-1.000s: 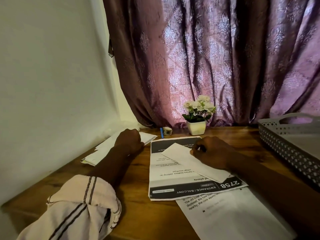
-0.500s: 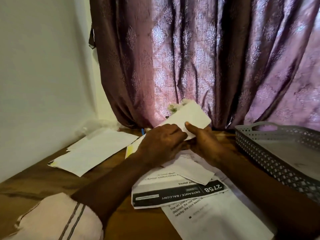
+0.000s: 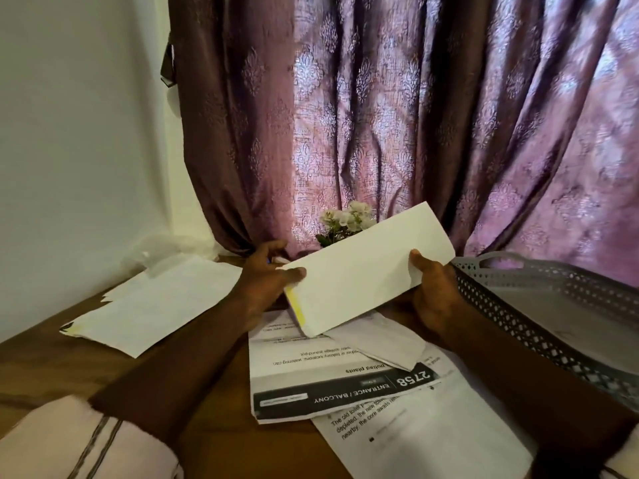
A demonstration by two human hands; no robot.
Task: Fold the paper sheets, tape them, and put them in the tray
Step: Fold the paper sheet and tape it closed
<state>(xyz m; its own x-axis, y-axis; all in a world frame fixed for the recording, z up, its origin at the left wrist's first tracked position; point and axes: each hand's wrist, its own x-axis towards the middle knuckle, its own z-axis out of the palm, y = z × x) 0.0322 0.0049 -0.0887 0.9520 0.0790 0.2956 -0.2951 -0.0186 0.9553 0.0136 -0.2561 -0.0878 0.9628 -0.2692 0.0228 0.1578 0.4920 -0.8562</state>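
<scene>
Our left hand (image 3: 266,286) pinches the yellow-edged end of the folded sheet (image 3: 366,274) and our right hand (image 3: 434,299) grips the other, thumb on top. Plain white, it tilts between them above printed sheets (image 3: 332,392), with the tray (image 3: 539,326) beside the right hand.

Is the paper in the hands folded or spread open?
Folded: the paper is a narrow strip with layered edges at its yellow end. The left hand and right hand hold its ends.

Daylight is glowing through the curtain (image 3: 397,133) ahead of you, leaving the table (image 3: 41,368) dim. Your wide lens is bending the edges, perhaps softening them.
</scene>
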